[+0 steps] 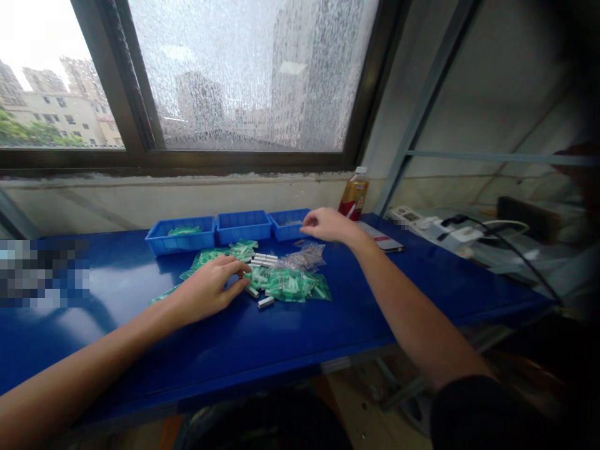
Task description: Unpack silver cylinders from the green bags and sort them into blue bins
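My left hand [213, 284] rests at the left side of a pile, its thumb and fingers apart beside short silver metal pieces [265, 257]. I see nothing held in it. Green-tinted plastic bags [293, 284] with small pieces in them lie just right of its fingertips. A single metal piece [265, 302] lies in front of the pile. Over the right-hand blue bin [285, 233], my right hand [325, 224] has its fingertips drawn together; whatever they pinch is too small to make out. Below it lies a clear bag [307, 256] with small brownish pieces.
Left of that bin stand a middle blue bin [242, 234] and a left blue bin [180, 240] holding green bags. A bottle [354, 195] and a flat notebook-like item [382, 237] are at the back right. Power strips and cables [454, 234] lie farther right.
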{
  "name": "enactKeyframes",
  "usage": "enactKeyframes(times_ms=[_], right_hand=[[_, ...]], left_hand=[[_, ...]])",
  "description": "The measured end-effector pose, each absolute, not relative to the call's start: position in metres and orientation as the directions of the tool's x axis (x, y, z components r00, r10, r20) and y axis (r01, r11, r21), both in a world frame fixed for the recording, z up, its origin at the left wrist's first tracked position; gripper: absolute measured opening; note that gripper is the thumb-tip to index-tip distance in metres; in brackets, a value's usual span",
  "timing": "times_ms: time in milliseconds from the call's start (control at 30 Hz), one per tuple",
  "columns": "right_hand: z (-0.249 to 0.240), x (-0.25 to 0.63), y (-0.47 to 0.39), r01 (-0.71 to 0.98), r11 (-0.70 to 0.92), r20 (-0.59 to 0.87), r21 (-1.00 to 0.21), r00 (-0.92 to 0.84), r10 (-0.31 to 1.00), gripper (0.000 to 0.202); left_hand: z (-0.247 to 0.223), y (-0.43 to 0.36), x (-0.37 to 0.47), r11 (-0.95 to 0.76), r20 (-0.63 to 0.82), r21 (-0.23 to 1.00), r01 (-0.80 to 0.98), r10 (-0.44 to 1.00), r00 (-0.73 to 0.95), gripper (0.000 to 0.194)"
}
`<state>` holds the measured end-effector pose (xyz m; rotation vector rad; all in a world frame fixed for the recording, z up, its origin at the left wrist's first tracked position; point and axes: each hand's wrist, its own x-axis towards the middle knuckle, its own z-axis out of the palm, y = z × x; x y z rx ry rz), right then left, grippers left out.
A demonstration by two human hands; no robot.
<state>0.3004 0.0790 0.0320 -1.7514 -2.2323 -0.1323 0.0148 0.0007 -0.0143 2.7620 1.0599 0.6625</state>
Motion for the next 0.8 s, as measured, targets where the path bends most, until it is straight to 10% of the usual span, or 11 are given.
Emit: enactKeyframes(times_ms=[100, 400, 533, 633, 800], right_hand=[[0.02, 0.296, 0.08, 0.972, 0.234, 0.075, -0.038, -0.23, 0.97, 0.016], [0.014, 0.288, 0.082, 0.972, 0.234, 0.203, -0.028, -0.224, 0.953, 0.014], [0.023, 0.272, 0.071, 0.952, 0.298, 0.301, -0.065, -0.266, 0.916, 0.016], [0.025, 0.242, 0.051, 0.887, 0.431, 0.442, -0.167, -0.324, 0.836, 0.017], [0.018, 0.195, 0.014, 0.53, 0.807, 0.697, -0.262, -0.474, 0.538, 0.014]], left_hand=[[-0.014, 0.0, 0.016, -0.759, 0.351, 0.241, 0.605, 0.649, 0.674, 0.024], [-0.012, -0.001, 0.015, -0.763, 0.37, 0.251, 0.596, 0.644, 0.669, 0.026], [-0.006, -0.003, 0.018, -0.646, 0.325, 0.563, 0.516, 0.747, 0.579, 0.027], [0.0, -0.004, 0.022, -0.257, 0.131, 0.933, 0.251, 0.894, 0.429, 0.038], [0.003, 0.003, 0.017, 0.127, -0.081, 0.982, -0.137, 0.951, 0.299, 0.032]])
